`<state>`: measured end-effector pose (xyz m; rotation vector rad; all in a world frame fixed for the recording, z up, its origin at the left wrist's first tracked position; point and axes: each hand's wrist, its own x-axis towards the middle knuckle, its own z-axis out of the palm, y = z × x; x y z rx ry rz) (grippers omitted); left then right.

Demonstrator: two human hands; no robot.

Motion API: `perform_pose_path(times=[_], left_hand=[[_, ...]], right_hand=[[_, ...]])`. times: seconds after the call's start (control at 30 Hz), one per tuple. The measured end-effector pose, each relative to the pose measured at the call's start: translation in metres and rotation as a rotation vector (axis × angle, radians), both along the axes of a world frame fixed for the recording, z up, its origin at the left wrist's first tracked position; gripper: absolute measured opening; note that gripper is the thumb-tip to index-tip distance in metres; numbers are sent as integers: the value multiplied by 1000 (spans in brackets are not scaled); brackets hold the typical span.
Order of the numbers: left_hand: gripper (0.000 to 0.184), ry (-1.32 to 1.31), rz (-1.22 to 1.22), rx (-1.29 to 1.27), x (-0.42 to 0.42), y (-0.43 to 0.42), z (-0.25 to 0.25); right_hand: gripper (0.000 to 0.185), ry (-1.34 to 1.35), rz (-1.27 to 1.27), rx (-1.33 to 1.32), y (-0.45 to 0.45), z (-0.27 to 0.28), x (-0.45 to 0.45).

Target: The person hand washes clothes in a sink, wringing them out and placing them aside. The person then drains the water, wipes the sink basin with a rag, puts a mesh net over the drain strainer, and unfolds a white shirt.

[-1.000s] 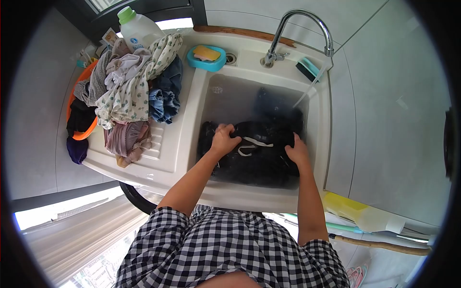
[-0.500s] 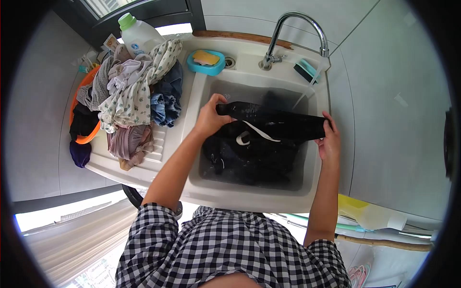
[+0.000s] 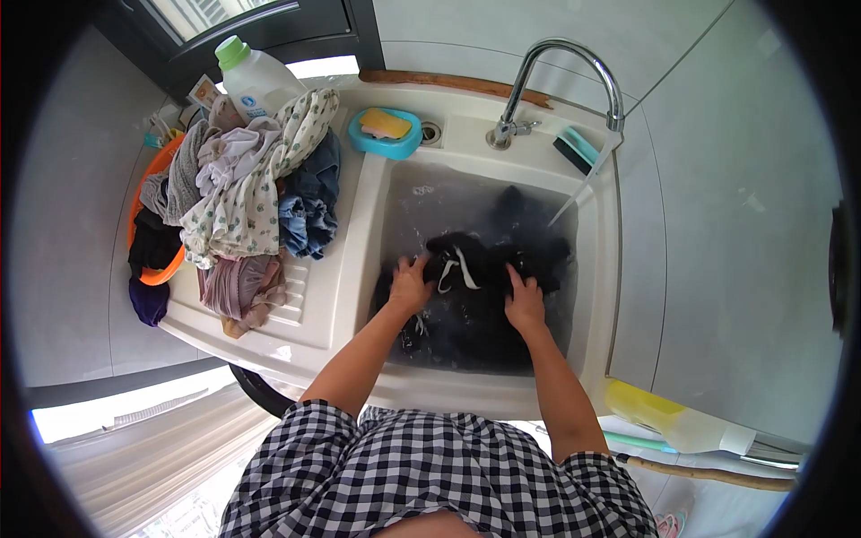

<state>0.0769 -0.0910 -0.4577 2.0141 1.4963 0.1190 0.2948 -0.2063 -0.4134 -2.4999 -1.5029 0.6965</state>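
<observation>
A black garment with a white drawstring lies bunched in the cloudy water of the white sink. On the left side of the cloth rests my left hand, its fingers apart and pressing down at the water's surface. My right hand pushes on the right part of the same garment with fingers spread, the index finger stretched forward. Part of the garment is under water. A thin stream runs from the chrome faucet into the sink's right side.
A blue soap dish with a yellow sponge sits on the back rim, a teal brush at the right. Left of the basin, clothes overflow an orange basin, beside a white detergent bottle.
Both hands have come down and closer together. The garment, earlier held stretched between them above the water, is now lowered and bunched in the sink.
</observation>
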Motion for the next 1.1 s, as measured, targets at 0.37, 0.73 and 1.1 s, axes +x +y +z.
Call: perform_pose_path(times=[0.37, 0.73, 1.1], left_hand=[[62, -77, -332, -100, -18, 57, 25], [43, 68, -587, 63, -20, 74, 188], [19, -931, -425, 415, -6, 33, 504]], right_hand=[[52, 592, -80, 0, 5, -39, 93], [32, -141, 160, 125, 11, 135, 71], [25, 536, -173, 1331, 9, 453, 94]])
